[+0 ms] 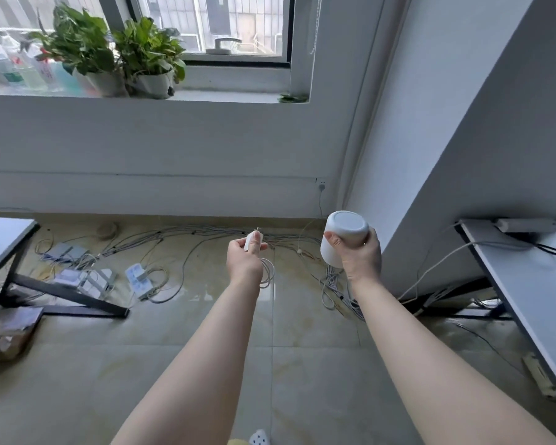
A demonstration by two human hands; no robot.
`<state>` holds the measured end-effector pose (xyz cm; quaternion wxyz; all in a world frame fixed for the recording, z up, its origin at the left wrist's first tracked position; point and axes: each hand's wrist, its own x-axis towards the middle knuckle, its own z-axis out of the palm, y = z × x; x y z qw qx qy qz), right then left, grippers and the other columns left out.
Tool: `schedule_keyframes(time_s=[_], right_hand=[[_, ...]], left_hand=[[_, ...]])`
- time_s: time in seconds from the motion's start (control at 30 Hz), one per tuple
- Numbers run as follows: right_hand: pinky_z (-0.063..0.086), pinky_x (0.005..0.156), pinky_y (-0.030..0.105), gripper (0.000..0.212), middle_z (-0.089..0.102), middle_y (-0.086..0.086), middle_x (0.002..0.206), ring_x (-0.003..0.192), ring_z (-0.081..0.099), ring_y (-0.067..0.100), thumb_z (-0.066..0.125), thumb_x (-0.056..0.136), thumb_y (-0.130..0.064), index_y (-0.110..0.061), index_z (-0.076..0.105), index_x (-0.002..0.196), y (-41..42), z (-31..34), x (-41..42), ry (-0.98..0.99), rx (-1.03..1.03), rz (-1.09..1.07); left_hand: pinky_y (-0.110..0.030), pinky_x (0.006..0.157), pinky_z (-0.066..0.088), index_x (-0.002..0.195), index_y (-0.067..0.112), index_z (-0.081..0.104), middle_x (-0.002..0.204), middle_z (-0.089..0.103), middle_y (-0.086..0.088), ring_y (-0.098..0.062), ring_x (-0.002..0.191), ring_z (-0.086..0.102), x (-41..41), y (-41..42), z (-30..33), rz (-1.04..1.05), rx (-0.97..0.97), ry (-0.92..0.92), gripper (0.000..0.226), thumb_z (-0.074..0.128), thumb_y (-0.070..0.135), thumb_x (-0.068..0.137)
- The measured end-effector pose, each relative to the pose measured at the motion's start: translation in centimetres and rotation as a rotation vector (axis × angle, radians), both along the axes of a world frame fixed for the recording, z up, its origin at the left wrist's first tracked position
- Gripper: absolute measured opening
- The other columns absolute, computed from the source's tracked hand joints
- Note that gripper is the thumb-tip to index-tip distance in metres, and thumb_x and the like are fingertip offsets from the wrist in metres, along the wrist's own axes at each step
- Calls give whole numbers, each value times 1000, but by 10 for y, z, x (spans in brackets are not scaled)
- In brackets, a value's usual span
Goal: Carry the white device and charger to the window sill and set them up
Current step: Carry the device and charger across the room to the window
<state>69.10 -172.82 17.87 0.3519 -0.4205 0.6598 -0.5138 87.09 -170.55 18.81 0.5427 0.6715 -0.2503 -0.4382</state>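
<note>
My right hand (363,256) grips the white device (342,237), a rounded cylinder tilted so its flat grey end faces up. My left hand (244,256) pinches the small white charger (251,240), prongs pointing up, and its thin white cable (268,271) hangs in loops below the hand. Both hands are held out at waist height over the floor. The window sill (231,96) runs along the wall ahead and above, with a bare stretch at its right part.
Two potted plants (119,56) and several bottles (20,65) fill the sill's left part. A wall socket (321,183) sits low on the wall. Cables and power strips (138,277) litter the floor. A desk (527,277) stands right, another desk (4,239) left, a cardboard box (7,332) below it.
</note>
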Motion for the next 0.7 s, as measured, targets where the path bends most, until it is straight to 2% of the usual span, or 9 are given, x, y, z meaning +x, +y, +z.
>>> schedule_keyframes(time_s=[0.17,0.3,0.4,0.57,0.7], right_hand=[[47,95,37,77,60,8,125,112,57,25,88,60,-39,-16,54,126,-74,5,34,2,-22,5],[50,95,42,92,60,6,124,110,59,24,80,43,-59,-20,56,122,-126,7,58,-22,-16,5],[52,94,43,92,63,3,121,108,61,23,77,37,-66,-24,58,117,-167,4,72,-8,-24,13],[50,96,41,85,62,7,121,109,59,25,79,41,-58,-23,57,114,-238,1,92,-24,-25,39],[50,95,41,88,61,8,121,109,59,25,80,40,-60,-21,57,116,-304,-3,102,-41,-35,67]], left_hand=[[-14,63,34,107,13,48,93,67,0,-6,76,55,32,-74,2,-20,7,8,32,51,42,93],[-19,65,36,107,14,49,88,68,4,-11,81,57,53,-126,-2,-15,14,-5,34,52,45,92],[-21,67,38,106,14,50,85,67,5,-12,83,57,67,-167,-2,3,14,13,35,53,45,91],[-17,65,37,104,15,49,78,65,10,-11,81,57,85,-232,-7,17,16,20,31,53,43,92],[-18,64,37,107,14,51,87,68,5,-7,76,57,95,-295,-5,38,24,16,34,53,44,92]])
